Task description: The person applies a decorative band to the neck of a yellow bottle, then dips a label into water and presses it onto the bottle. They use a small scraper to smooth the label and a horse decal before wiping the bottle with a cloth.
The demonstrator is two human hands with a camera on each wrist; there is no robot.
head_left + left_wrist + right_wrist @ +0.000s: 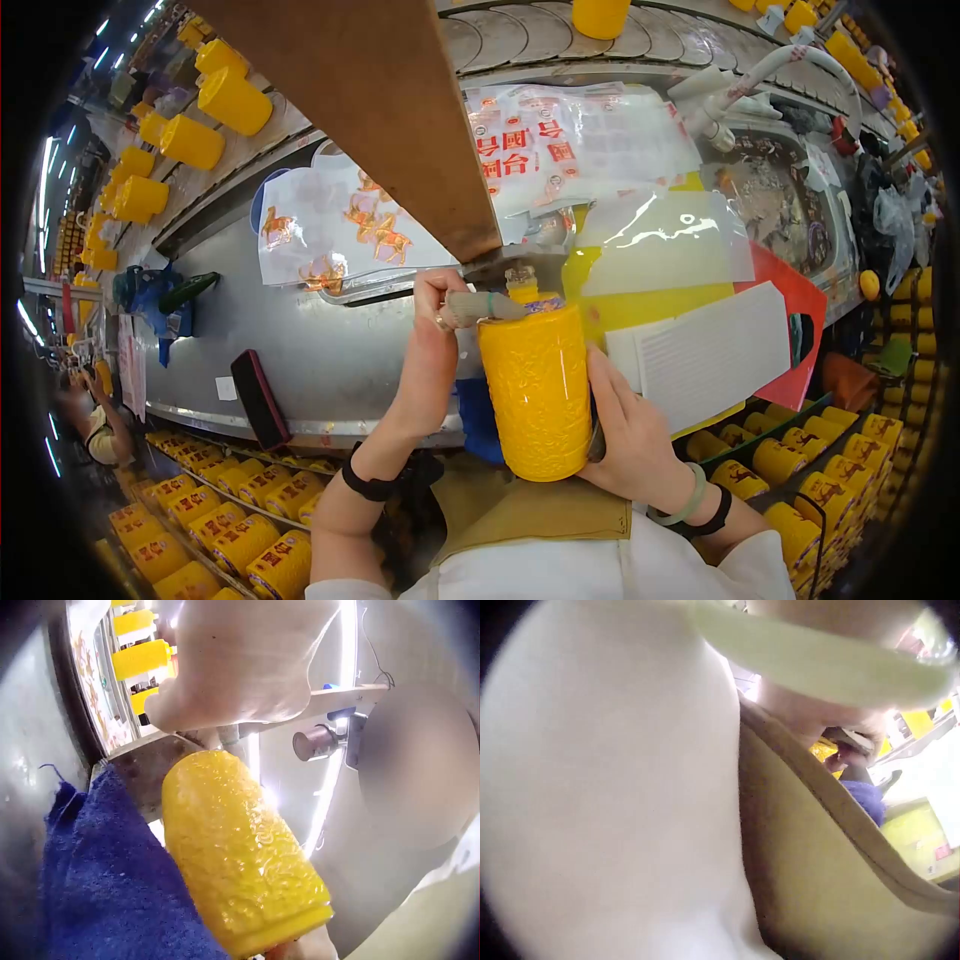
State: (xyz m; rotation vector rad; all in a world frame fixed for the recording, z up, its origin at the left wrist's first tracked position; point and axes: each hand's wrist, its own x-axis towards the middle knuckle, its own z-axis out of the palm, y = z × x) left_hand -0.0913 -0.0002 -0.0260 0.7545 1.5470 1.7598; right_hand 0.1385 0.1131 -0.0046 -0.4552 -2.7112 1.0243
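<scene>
A yellow bottle (535,400) with an embossed surface stands tilted before my apron in the head view. Its clear neck (521,283) points away from me. My right hand (630,430) holds the bottle's lower right side. My left hand (428,350) is at its upper left, one finger bent. From there a grey cylindrical piece (475,309) with a thin green band reaches the bottle's shoulder; I cannot tell if it is a covered finger or a held tool. The left wrist view shows the bottle (244,855) below my left hand (240,660).
A blue cloth (120,862) lies beside the bottle. Left on the metal table is a dark phone (258,400); golden horse ornaments (380,230) lie on white sheets. A wooden post (370,110) rises in front. White paper (710,350) lies right, near a sink (835,260). Crated yellow bottles (290,565) flank me.
</scene>
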